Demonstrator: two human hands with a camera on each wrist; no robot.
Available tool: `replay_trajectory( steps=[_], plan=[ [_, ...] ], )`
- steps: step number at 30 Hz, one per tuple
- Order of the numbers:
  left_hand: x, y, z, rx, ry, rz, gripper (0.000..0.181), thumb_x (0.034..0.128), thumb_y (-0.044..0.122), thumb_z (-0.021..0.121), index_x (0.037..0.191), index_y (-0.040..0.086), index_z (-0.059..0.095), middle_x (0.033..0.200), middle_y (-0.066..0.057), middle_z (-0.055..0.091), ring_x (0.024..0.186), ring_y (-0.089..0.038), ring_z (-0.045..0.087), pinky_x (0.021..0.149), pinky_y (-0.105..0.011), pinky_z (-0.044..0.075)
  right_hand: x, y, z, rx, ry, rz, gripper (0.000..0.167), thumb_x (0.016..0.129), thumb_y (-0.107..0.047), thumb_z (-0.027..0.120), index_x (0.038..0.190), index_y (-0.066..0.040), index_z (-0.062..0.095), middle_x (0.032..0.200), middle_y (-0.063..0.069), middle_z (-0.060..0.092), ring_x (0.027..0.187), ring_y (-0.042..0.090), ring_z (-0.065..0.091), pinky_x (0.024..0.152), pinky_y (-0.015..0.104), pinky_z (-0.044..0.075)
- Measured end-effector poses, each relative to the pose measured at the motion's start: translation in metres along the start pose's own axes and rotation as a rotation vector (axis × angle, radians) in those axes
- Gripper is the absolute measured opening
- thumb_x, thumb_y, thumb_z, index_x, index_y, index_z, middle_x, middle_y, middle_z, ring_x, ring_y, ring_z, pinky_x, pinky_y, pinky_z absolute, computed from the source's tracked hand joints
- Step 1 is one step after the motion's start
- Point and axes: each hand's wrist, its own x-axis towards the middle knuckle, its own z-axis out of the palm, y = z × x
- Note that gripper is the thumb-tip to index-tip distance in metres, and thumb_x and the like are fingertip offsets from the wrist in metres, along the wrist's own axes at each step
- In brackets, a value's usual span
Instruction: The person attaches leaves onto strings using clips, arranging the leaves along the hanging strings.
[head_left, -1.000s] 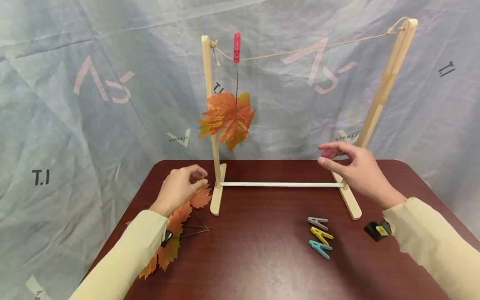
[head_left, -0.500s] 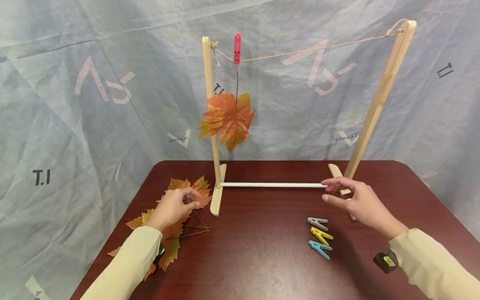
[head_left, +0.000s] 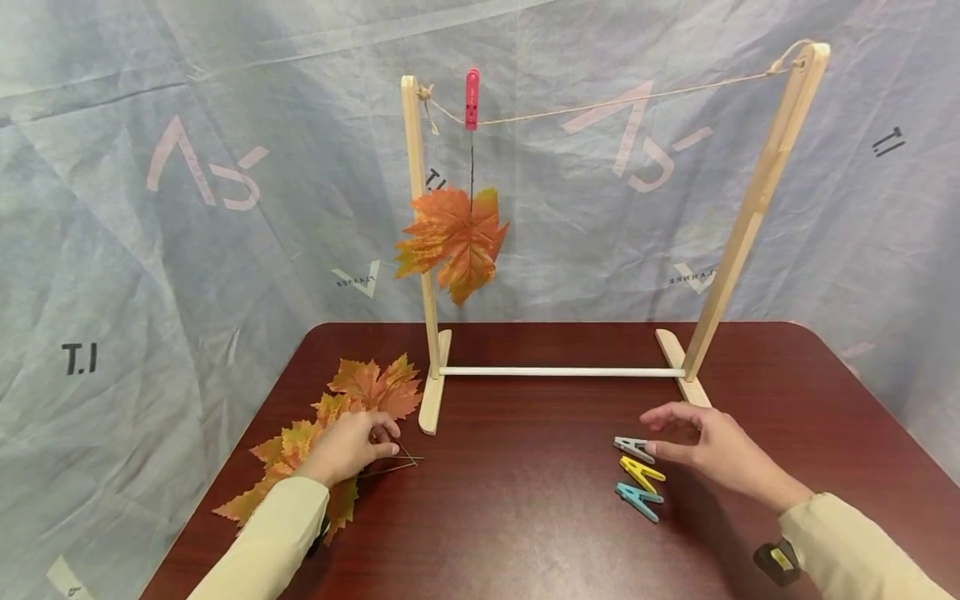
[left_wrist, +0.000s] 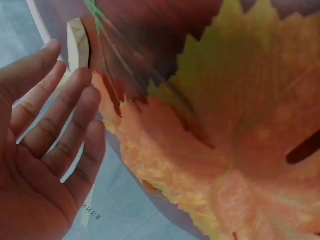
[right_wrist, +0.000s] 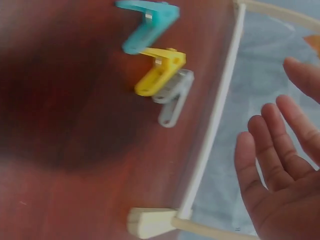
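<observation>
My left hand (head_left: 345, 450) hovers over a pile of orange and yellow artificial maple leaves (head_left: 375, 387), its fingertips near their thin stems (head_left: 390, 468). In the left wrist view its fingers (left_wrist: 55, 120) are loosely spread and hold nothing. My right hand (head_left: 712, 450), likewise holding nothing, hangs just right of a grey clothespin (head_left: 630, 447); the head view cannot tell whether they touch, but in the right wrist view they are apart. Nearer the front lie a yellow clothespin (head_left: 641, 473) and a blue clothespin (head_left: 639, 502).
A wooden stand (head_left: 738, 250) with a white crossbar (head_left: 562, 372) spans the table's rear. Along its twine (head_left: 600, 102), near the left post, a pink clothespin (head_left: 472, 98) holds a hanging maple leaf (head_left: 453, 237) by its stem. A grey cloth backdrop (head_left: 570, 225) hangs behind.
Both hands have come down and toward the front: the left from the pile's far end to the stems, the right from beside the right post to the grey clothespin.
</observation>
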Motion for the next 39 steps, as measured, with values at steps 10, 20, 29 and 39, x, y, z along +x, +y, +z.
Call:
replay_trajectory(
  steps=[10,20,29,39],
  plan=[
    [0.000,-0.006,0.016,0.049,0.005,0.000,0.017,0.0817,0.011,0.085,0.086,0.018,0.071,0.073,0.010,0.063,0.064,-0.007,0.055,0.061,-0.032,0.046,-0.013,0.017,0.016,0.075,-0.218,0.059,0.026,0.088,-0.016,0.081,0.108,-0.003,0.070,0.100,0.004,0.069,0.088,0.012,0.064,0.073,0.029,0.054],
    [-0.003,-0.009,0.016,0.079,0.002,0.007,0.018,0.0824,0.012,0.085,0.082,0.020,0.069,0.070,0.010,0.060,0.062,-0.007,0.052,0.060,-0.032,0.045,-0.024,0.027,0.025,-0.012,-0.230,0.047,0.025,0.083,-0.021,0.085,0.099,-0.010,0.070,0.089,-0.004,0.065,0.081,0.008,0.060,0.070,0.027,0.051],
    [-0.006,-0.010,0.018,0.103,-0.007,-0.023,0.022,0.0814,0.015,0.087,0.075,0.024,0.067,0.066,0.012,0.058,0.059,-0.008,0.052,0.060,-0.032,0.044,-0.028,0.029,0.030,-0.048,-0.224,0.013,0.023,0.082,-0.019,0.086,0.095,-0.012,0.069,0.085,-0.008,0.063,0.077,0.005,0.058,0.066,0.026,0.050],
    [-0.008,-0.006,0.021,0.085,-0.028,-0.039,0.021,0.0818,0.013,0.086,0.075,0.023,0.069,0.065,0.011,0.059,0.059,-0.009,0.052,0.058,-0.032,0.044,-0.027,0.025,0.034,-0.071,-0.279,0.024,0.023,0.083,-0.026,0.086,0.095,-0.016,0.069,0.081,-0.008,0.059,0.071,0.002,0.053,0.060,0.025,0.045]
  ],
)
